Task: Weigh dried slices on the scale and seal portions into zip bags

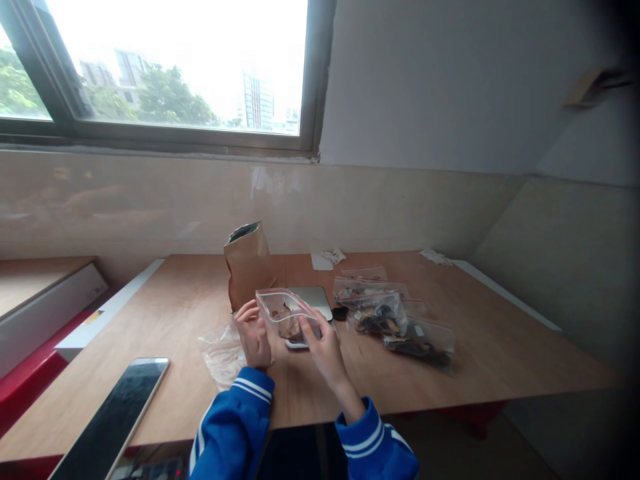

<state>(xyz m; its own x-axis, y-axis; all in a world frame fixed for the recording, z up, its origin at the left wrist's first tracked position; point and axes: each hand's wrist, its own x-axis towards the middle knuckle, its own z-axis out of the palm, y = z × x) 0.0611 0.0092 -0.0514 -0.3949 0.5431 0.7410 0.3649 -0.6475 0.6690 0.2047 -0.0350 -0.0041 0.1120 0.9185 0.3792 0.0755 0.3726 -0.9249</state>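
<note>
A clear zip bag (274, 308) with a red-lined top is held up in front of me, its mouth gaping. Brown, dry-looking pieces (290, 328) lie inside it. My right hand (326, 350) pinches the bag's right side between thumb and fingers. At the bag's left edge is my left hand (255, 340), fingers loosely bent and apart; whether they touch the plastic is hard to tell. Behind and below the bag sits a flat kitchen scale (315, 298), partly covered by it. An empty-looking clear plastic bag (223, 357) lies left of my left hand.
A brown paper pouch (249, 263) stands open-topped behind my left hand. Several filled zip bags (383, 319) are piled on the right, beside a small black object (341, 313). A phone (117, 413) lies at front left. Papers (327, 259) rest near the wall.
</note>
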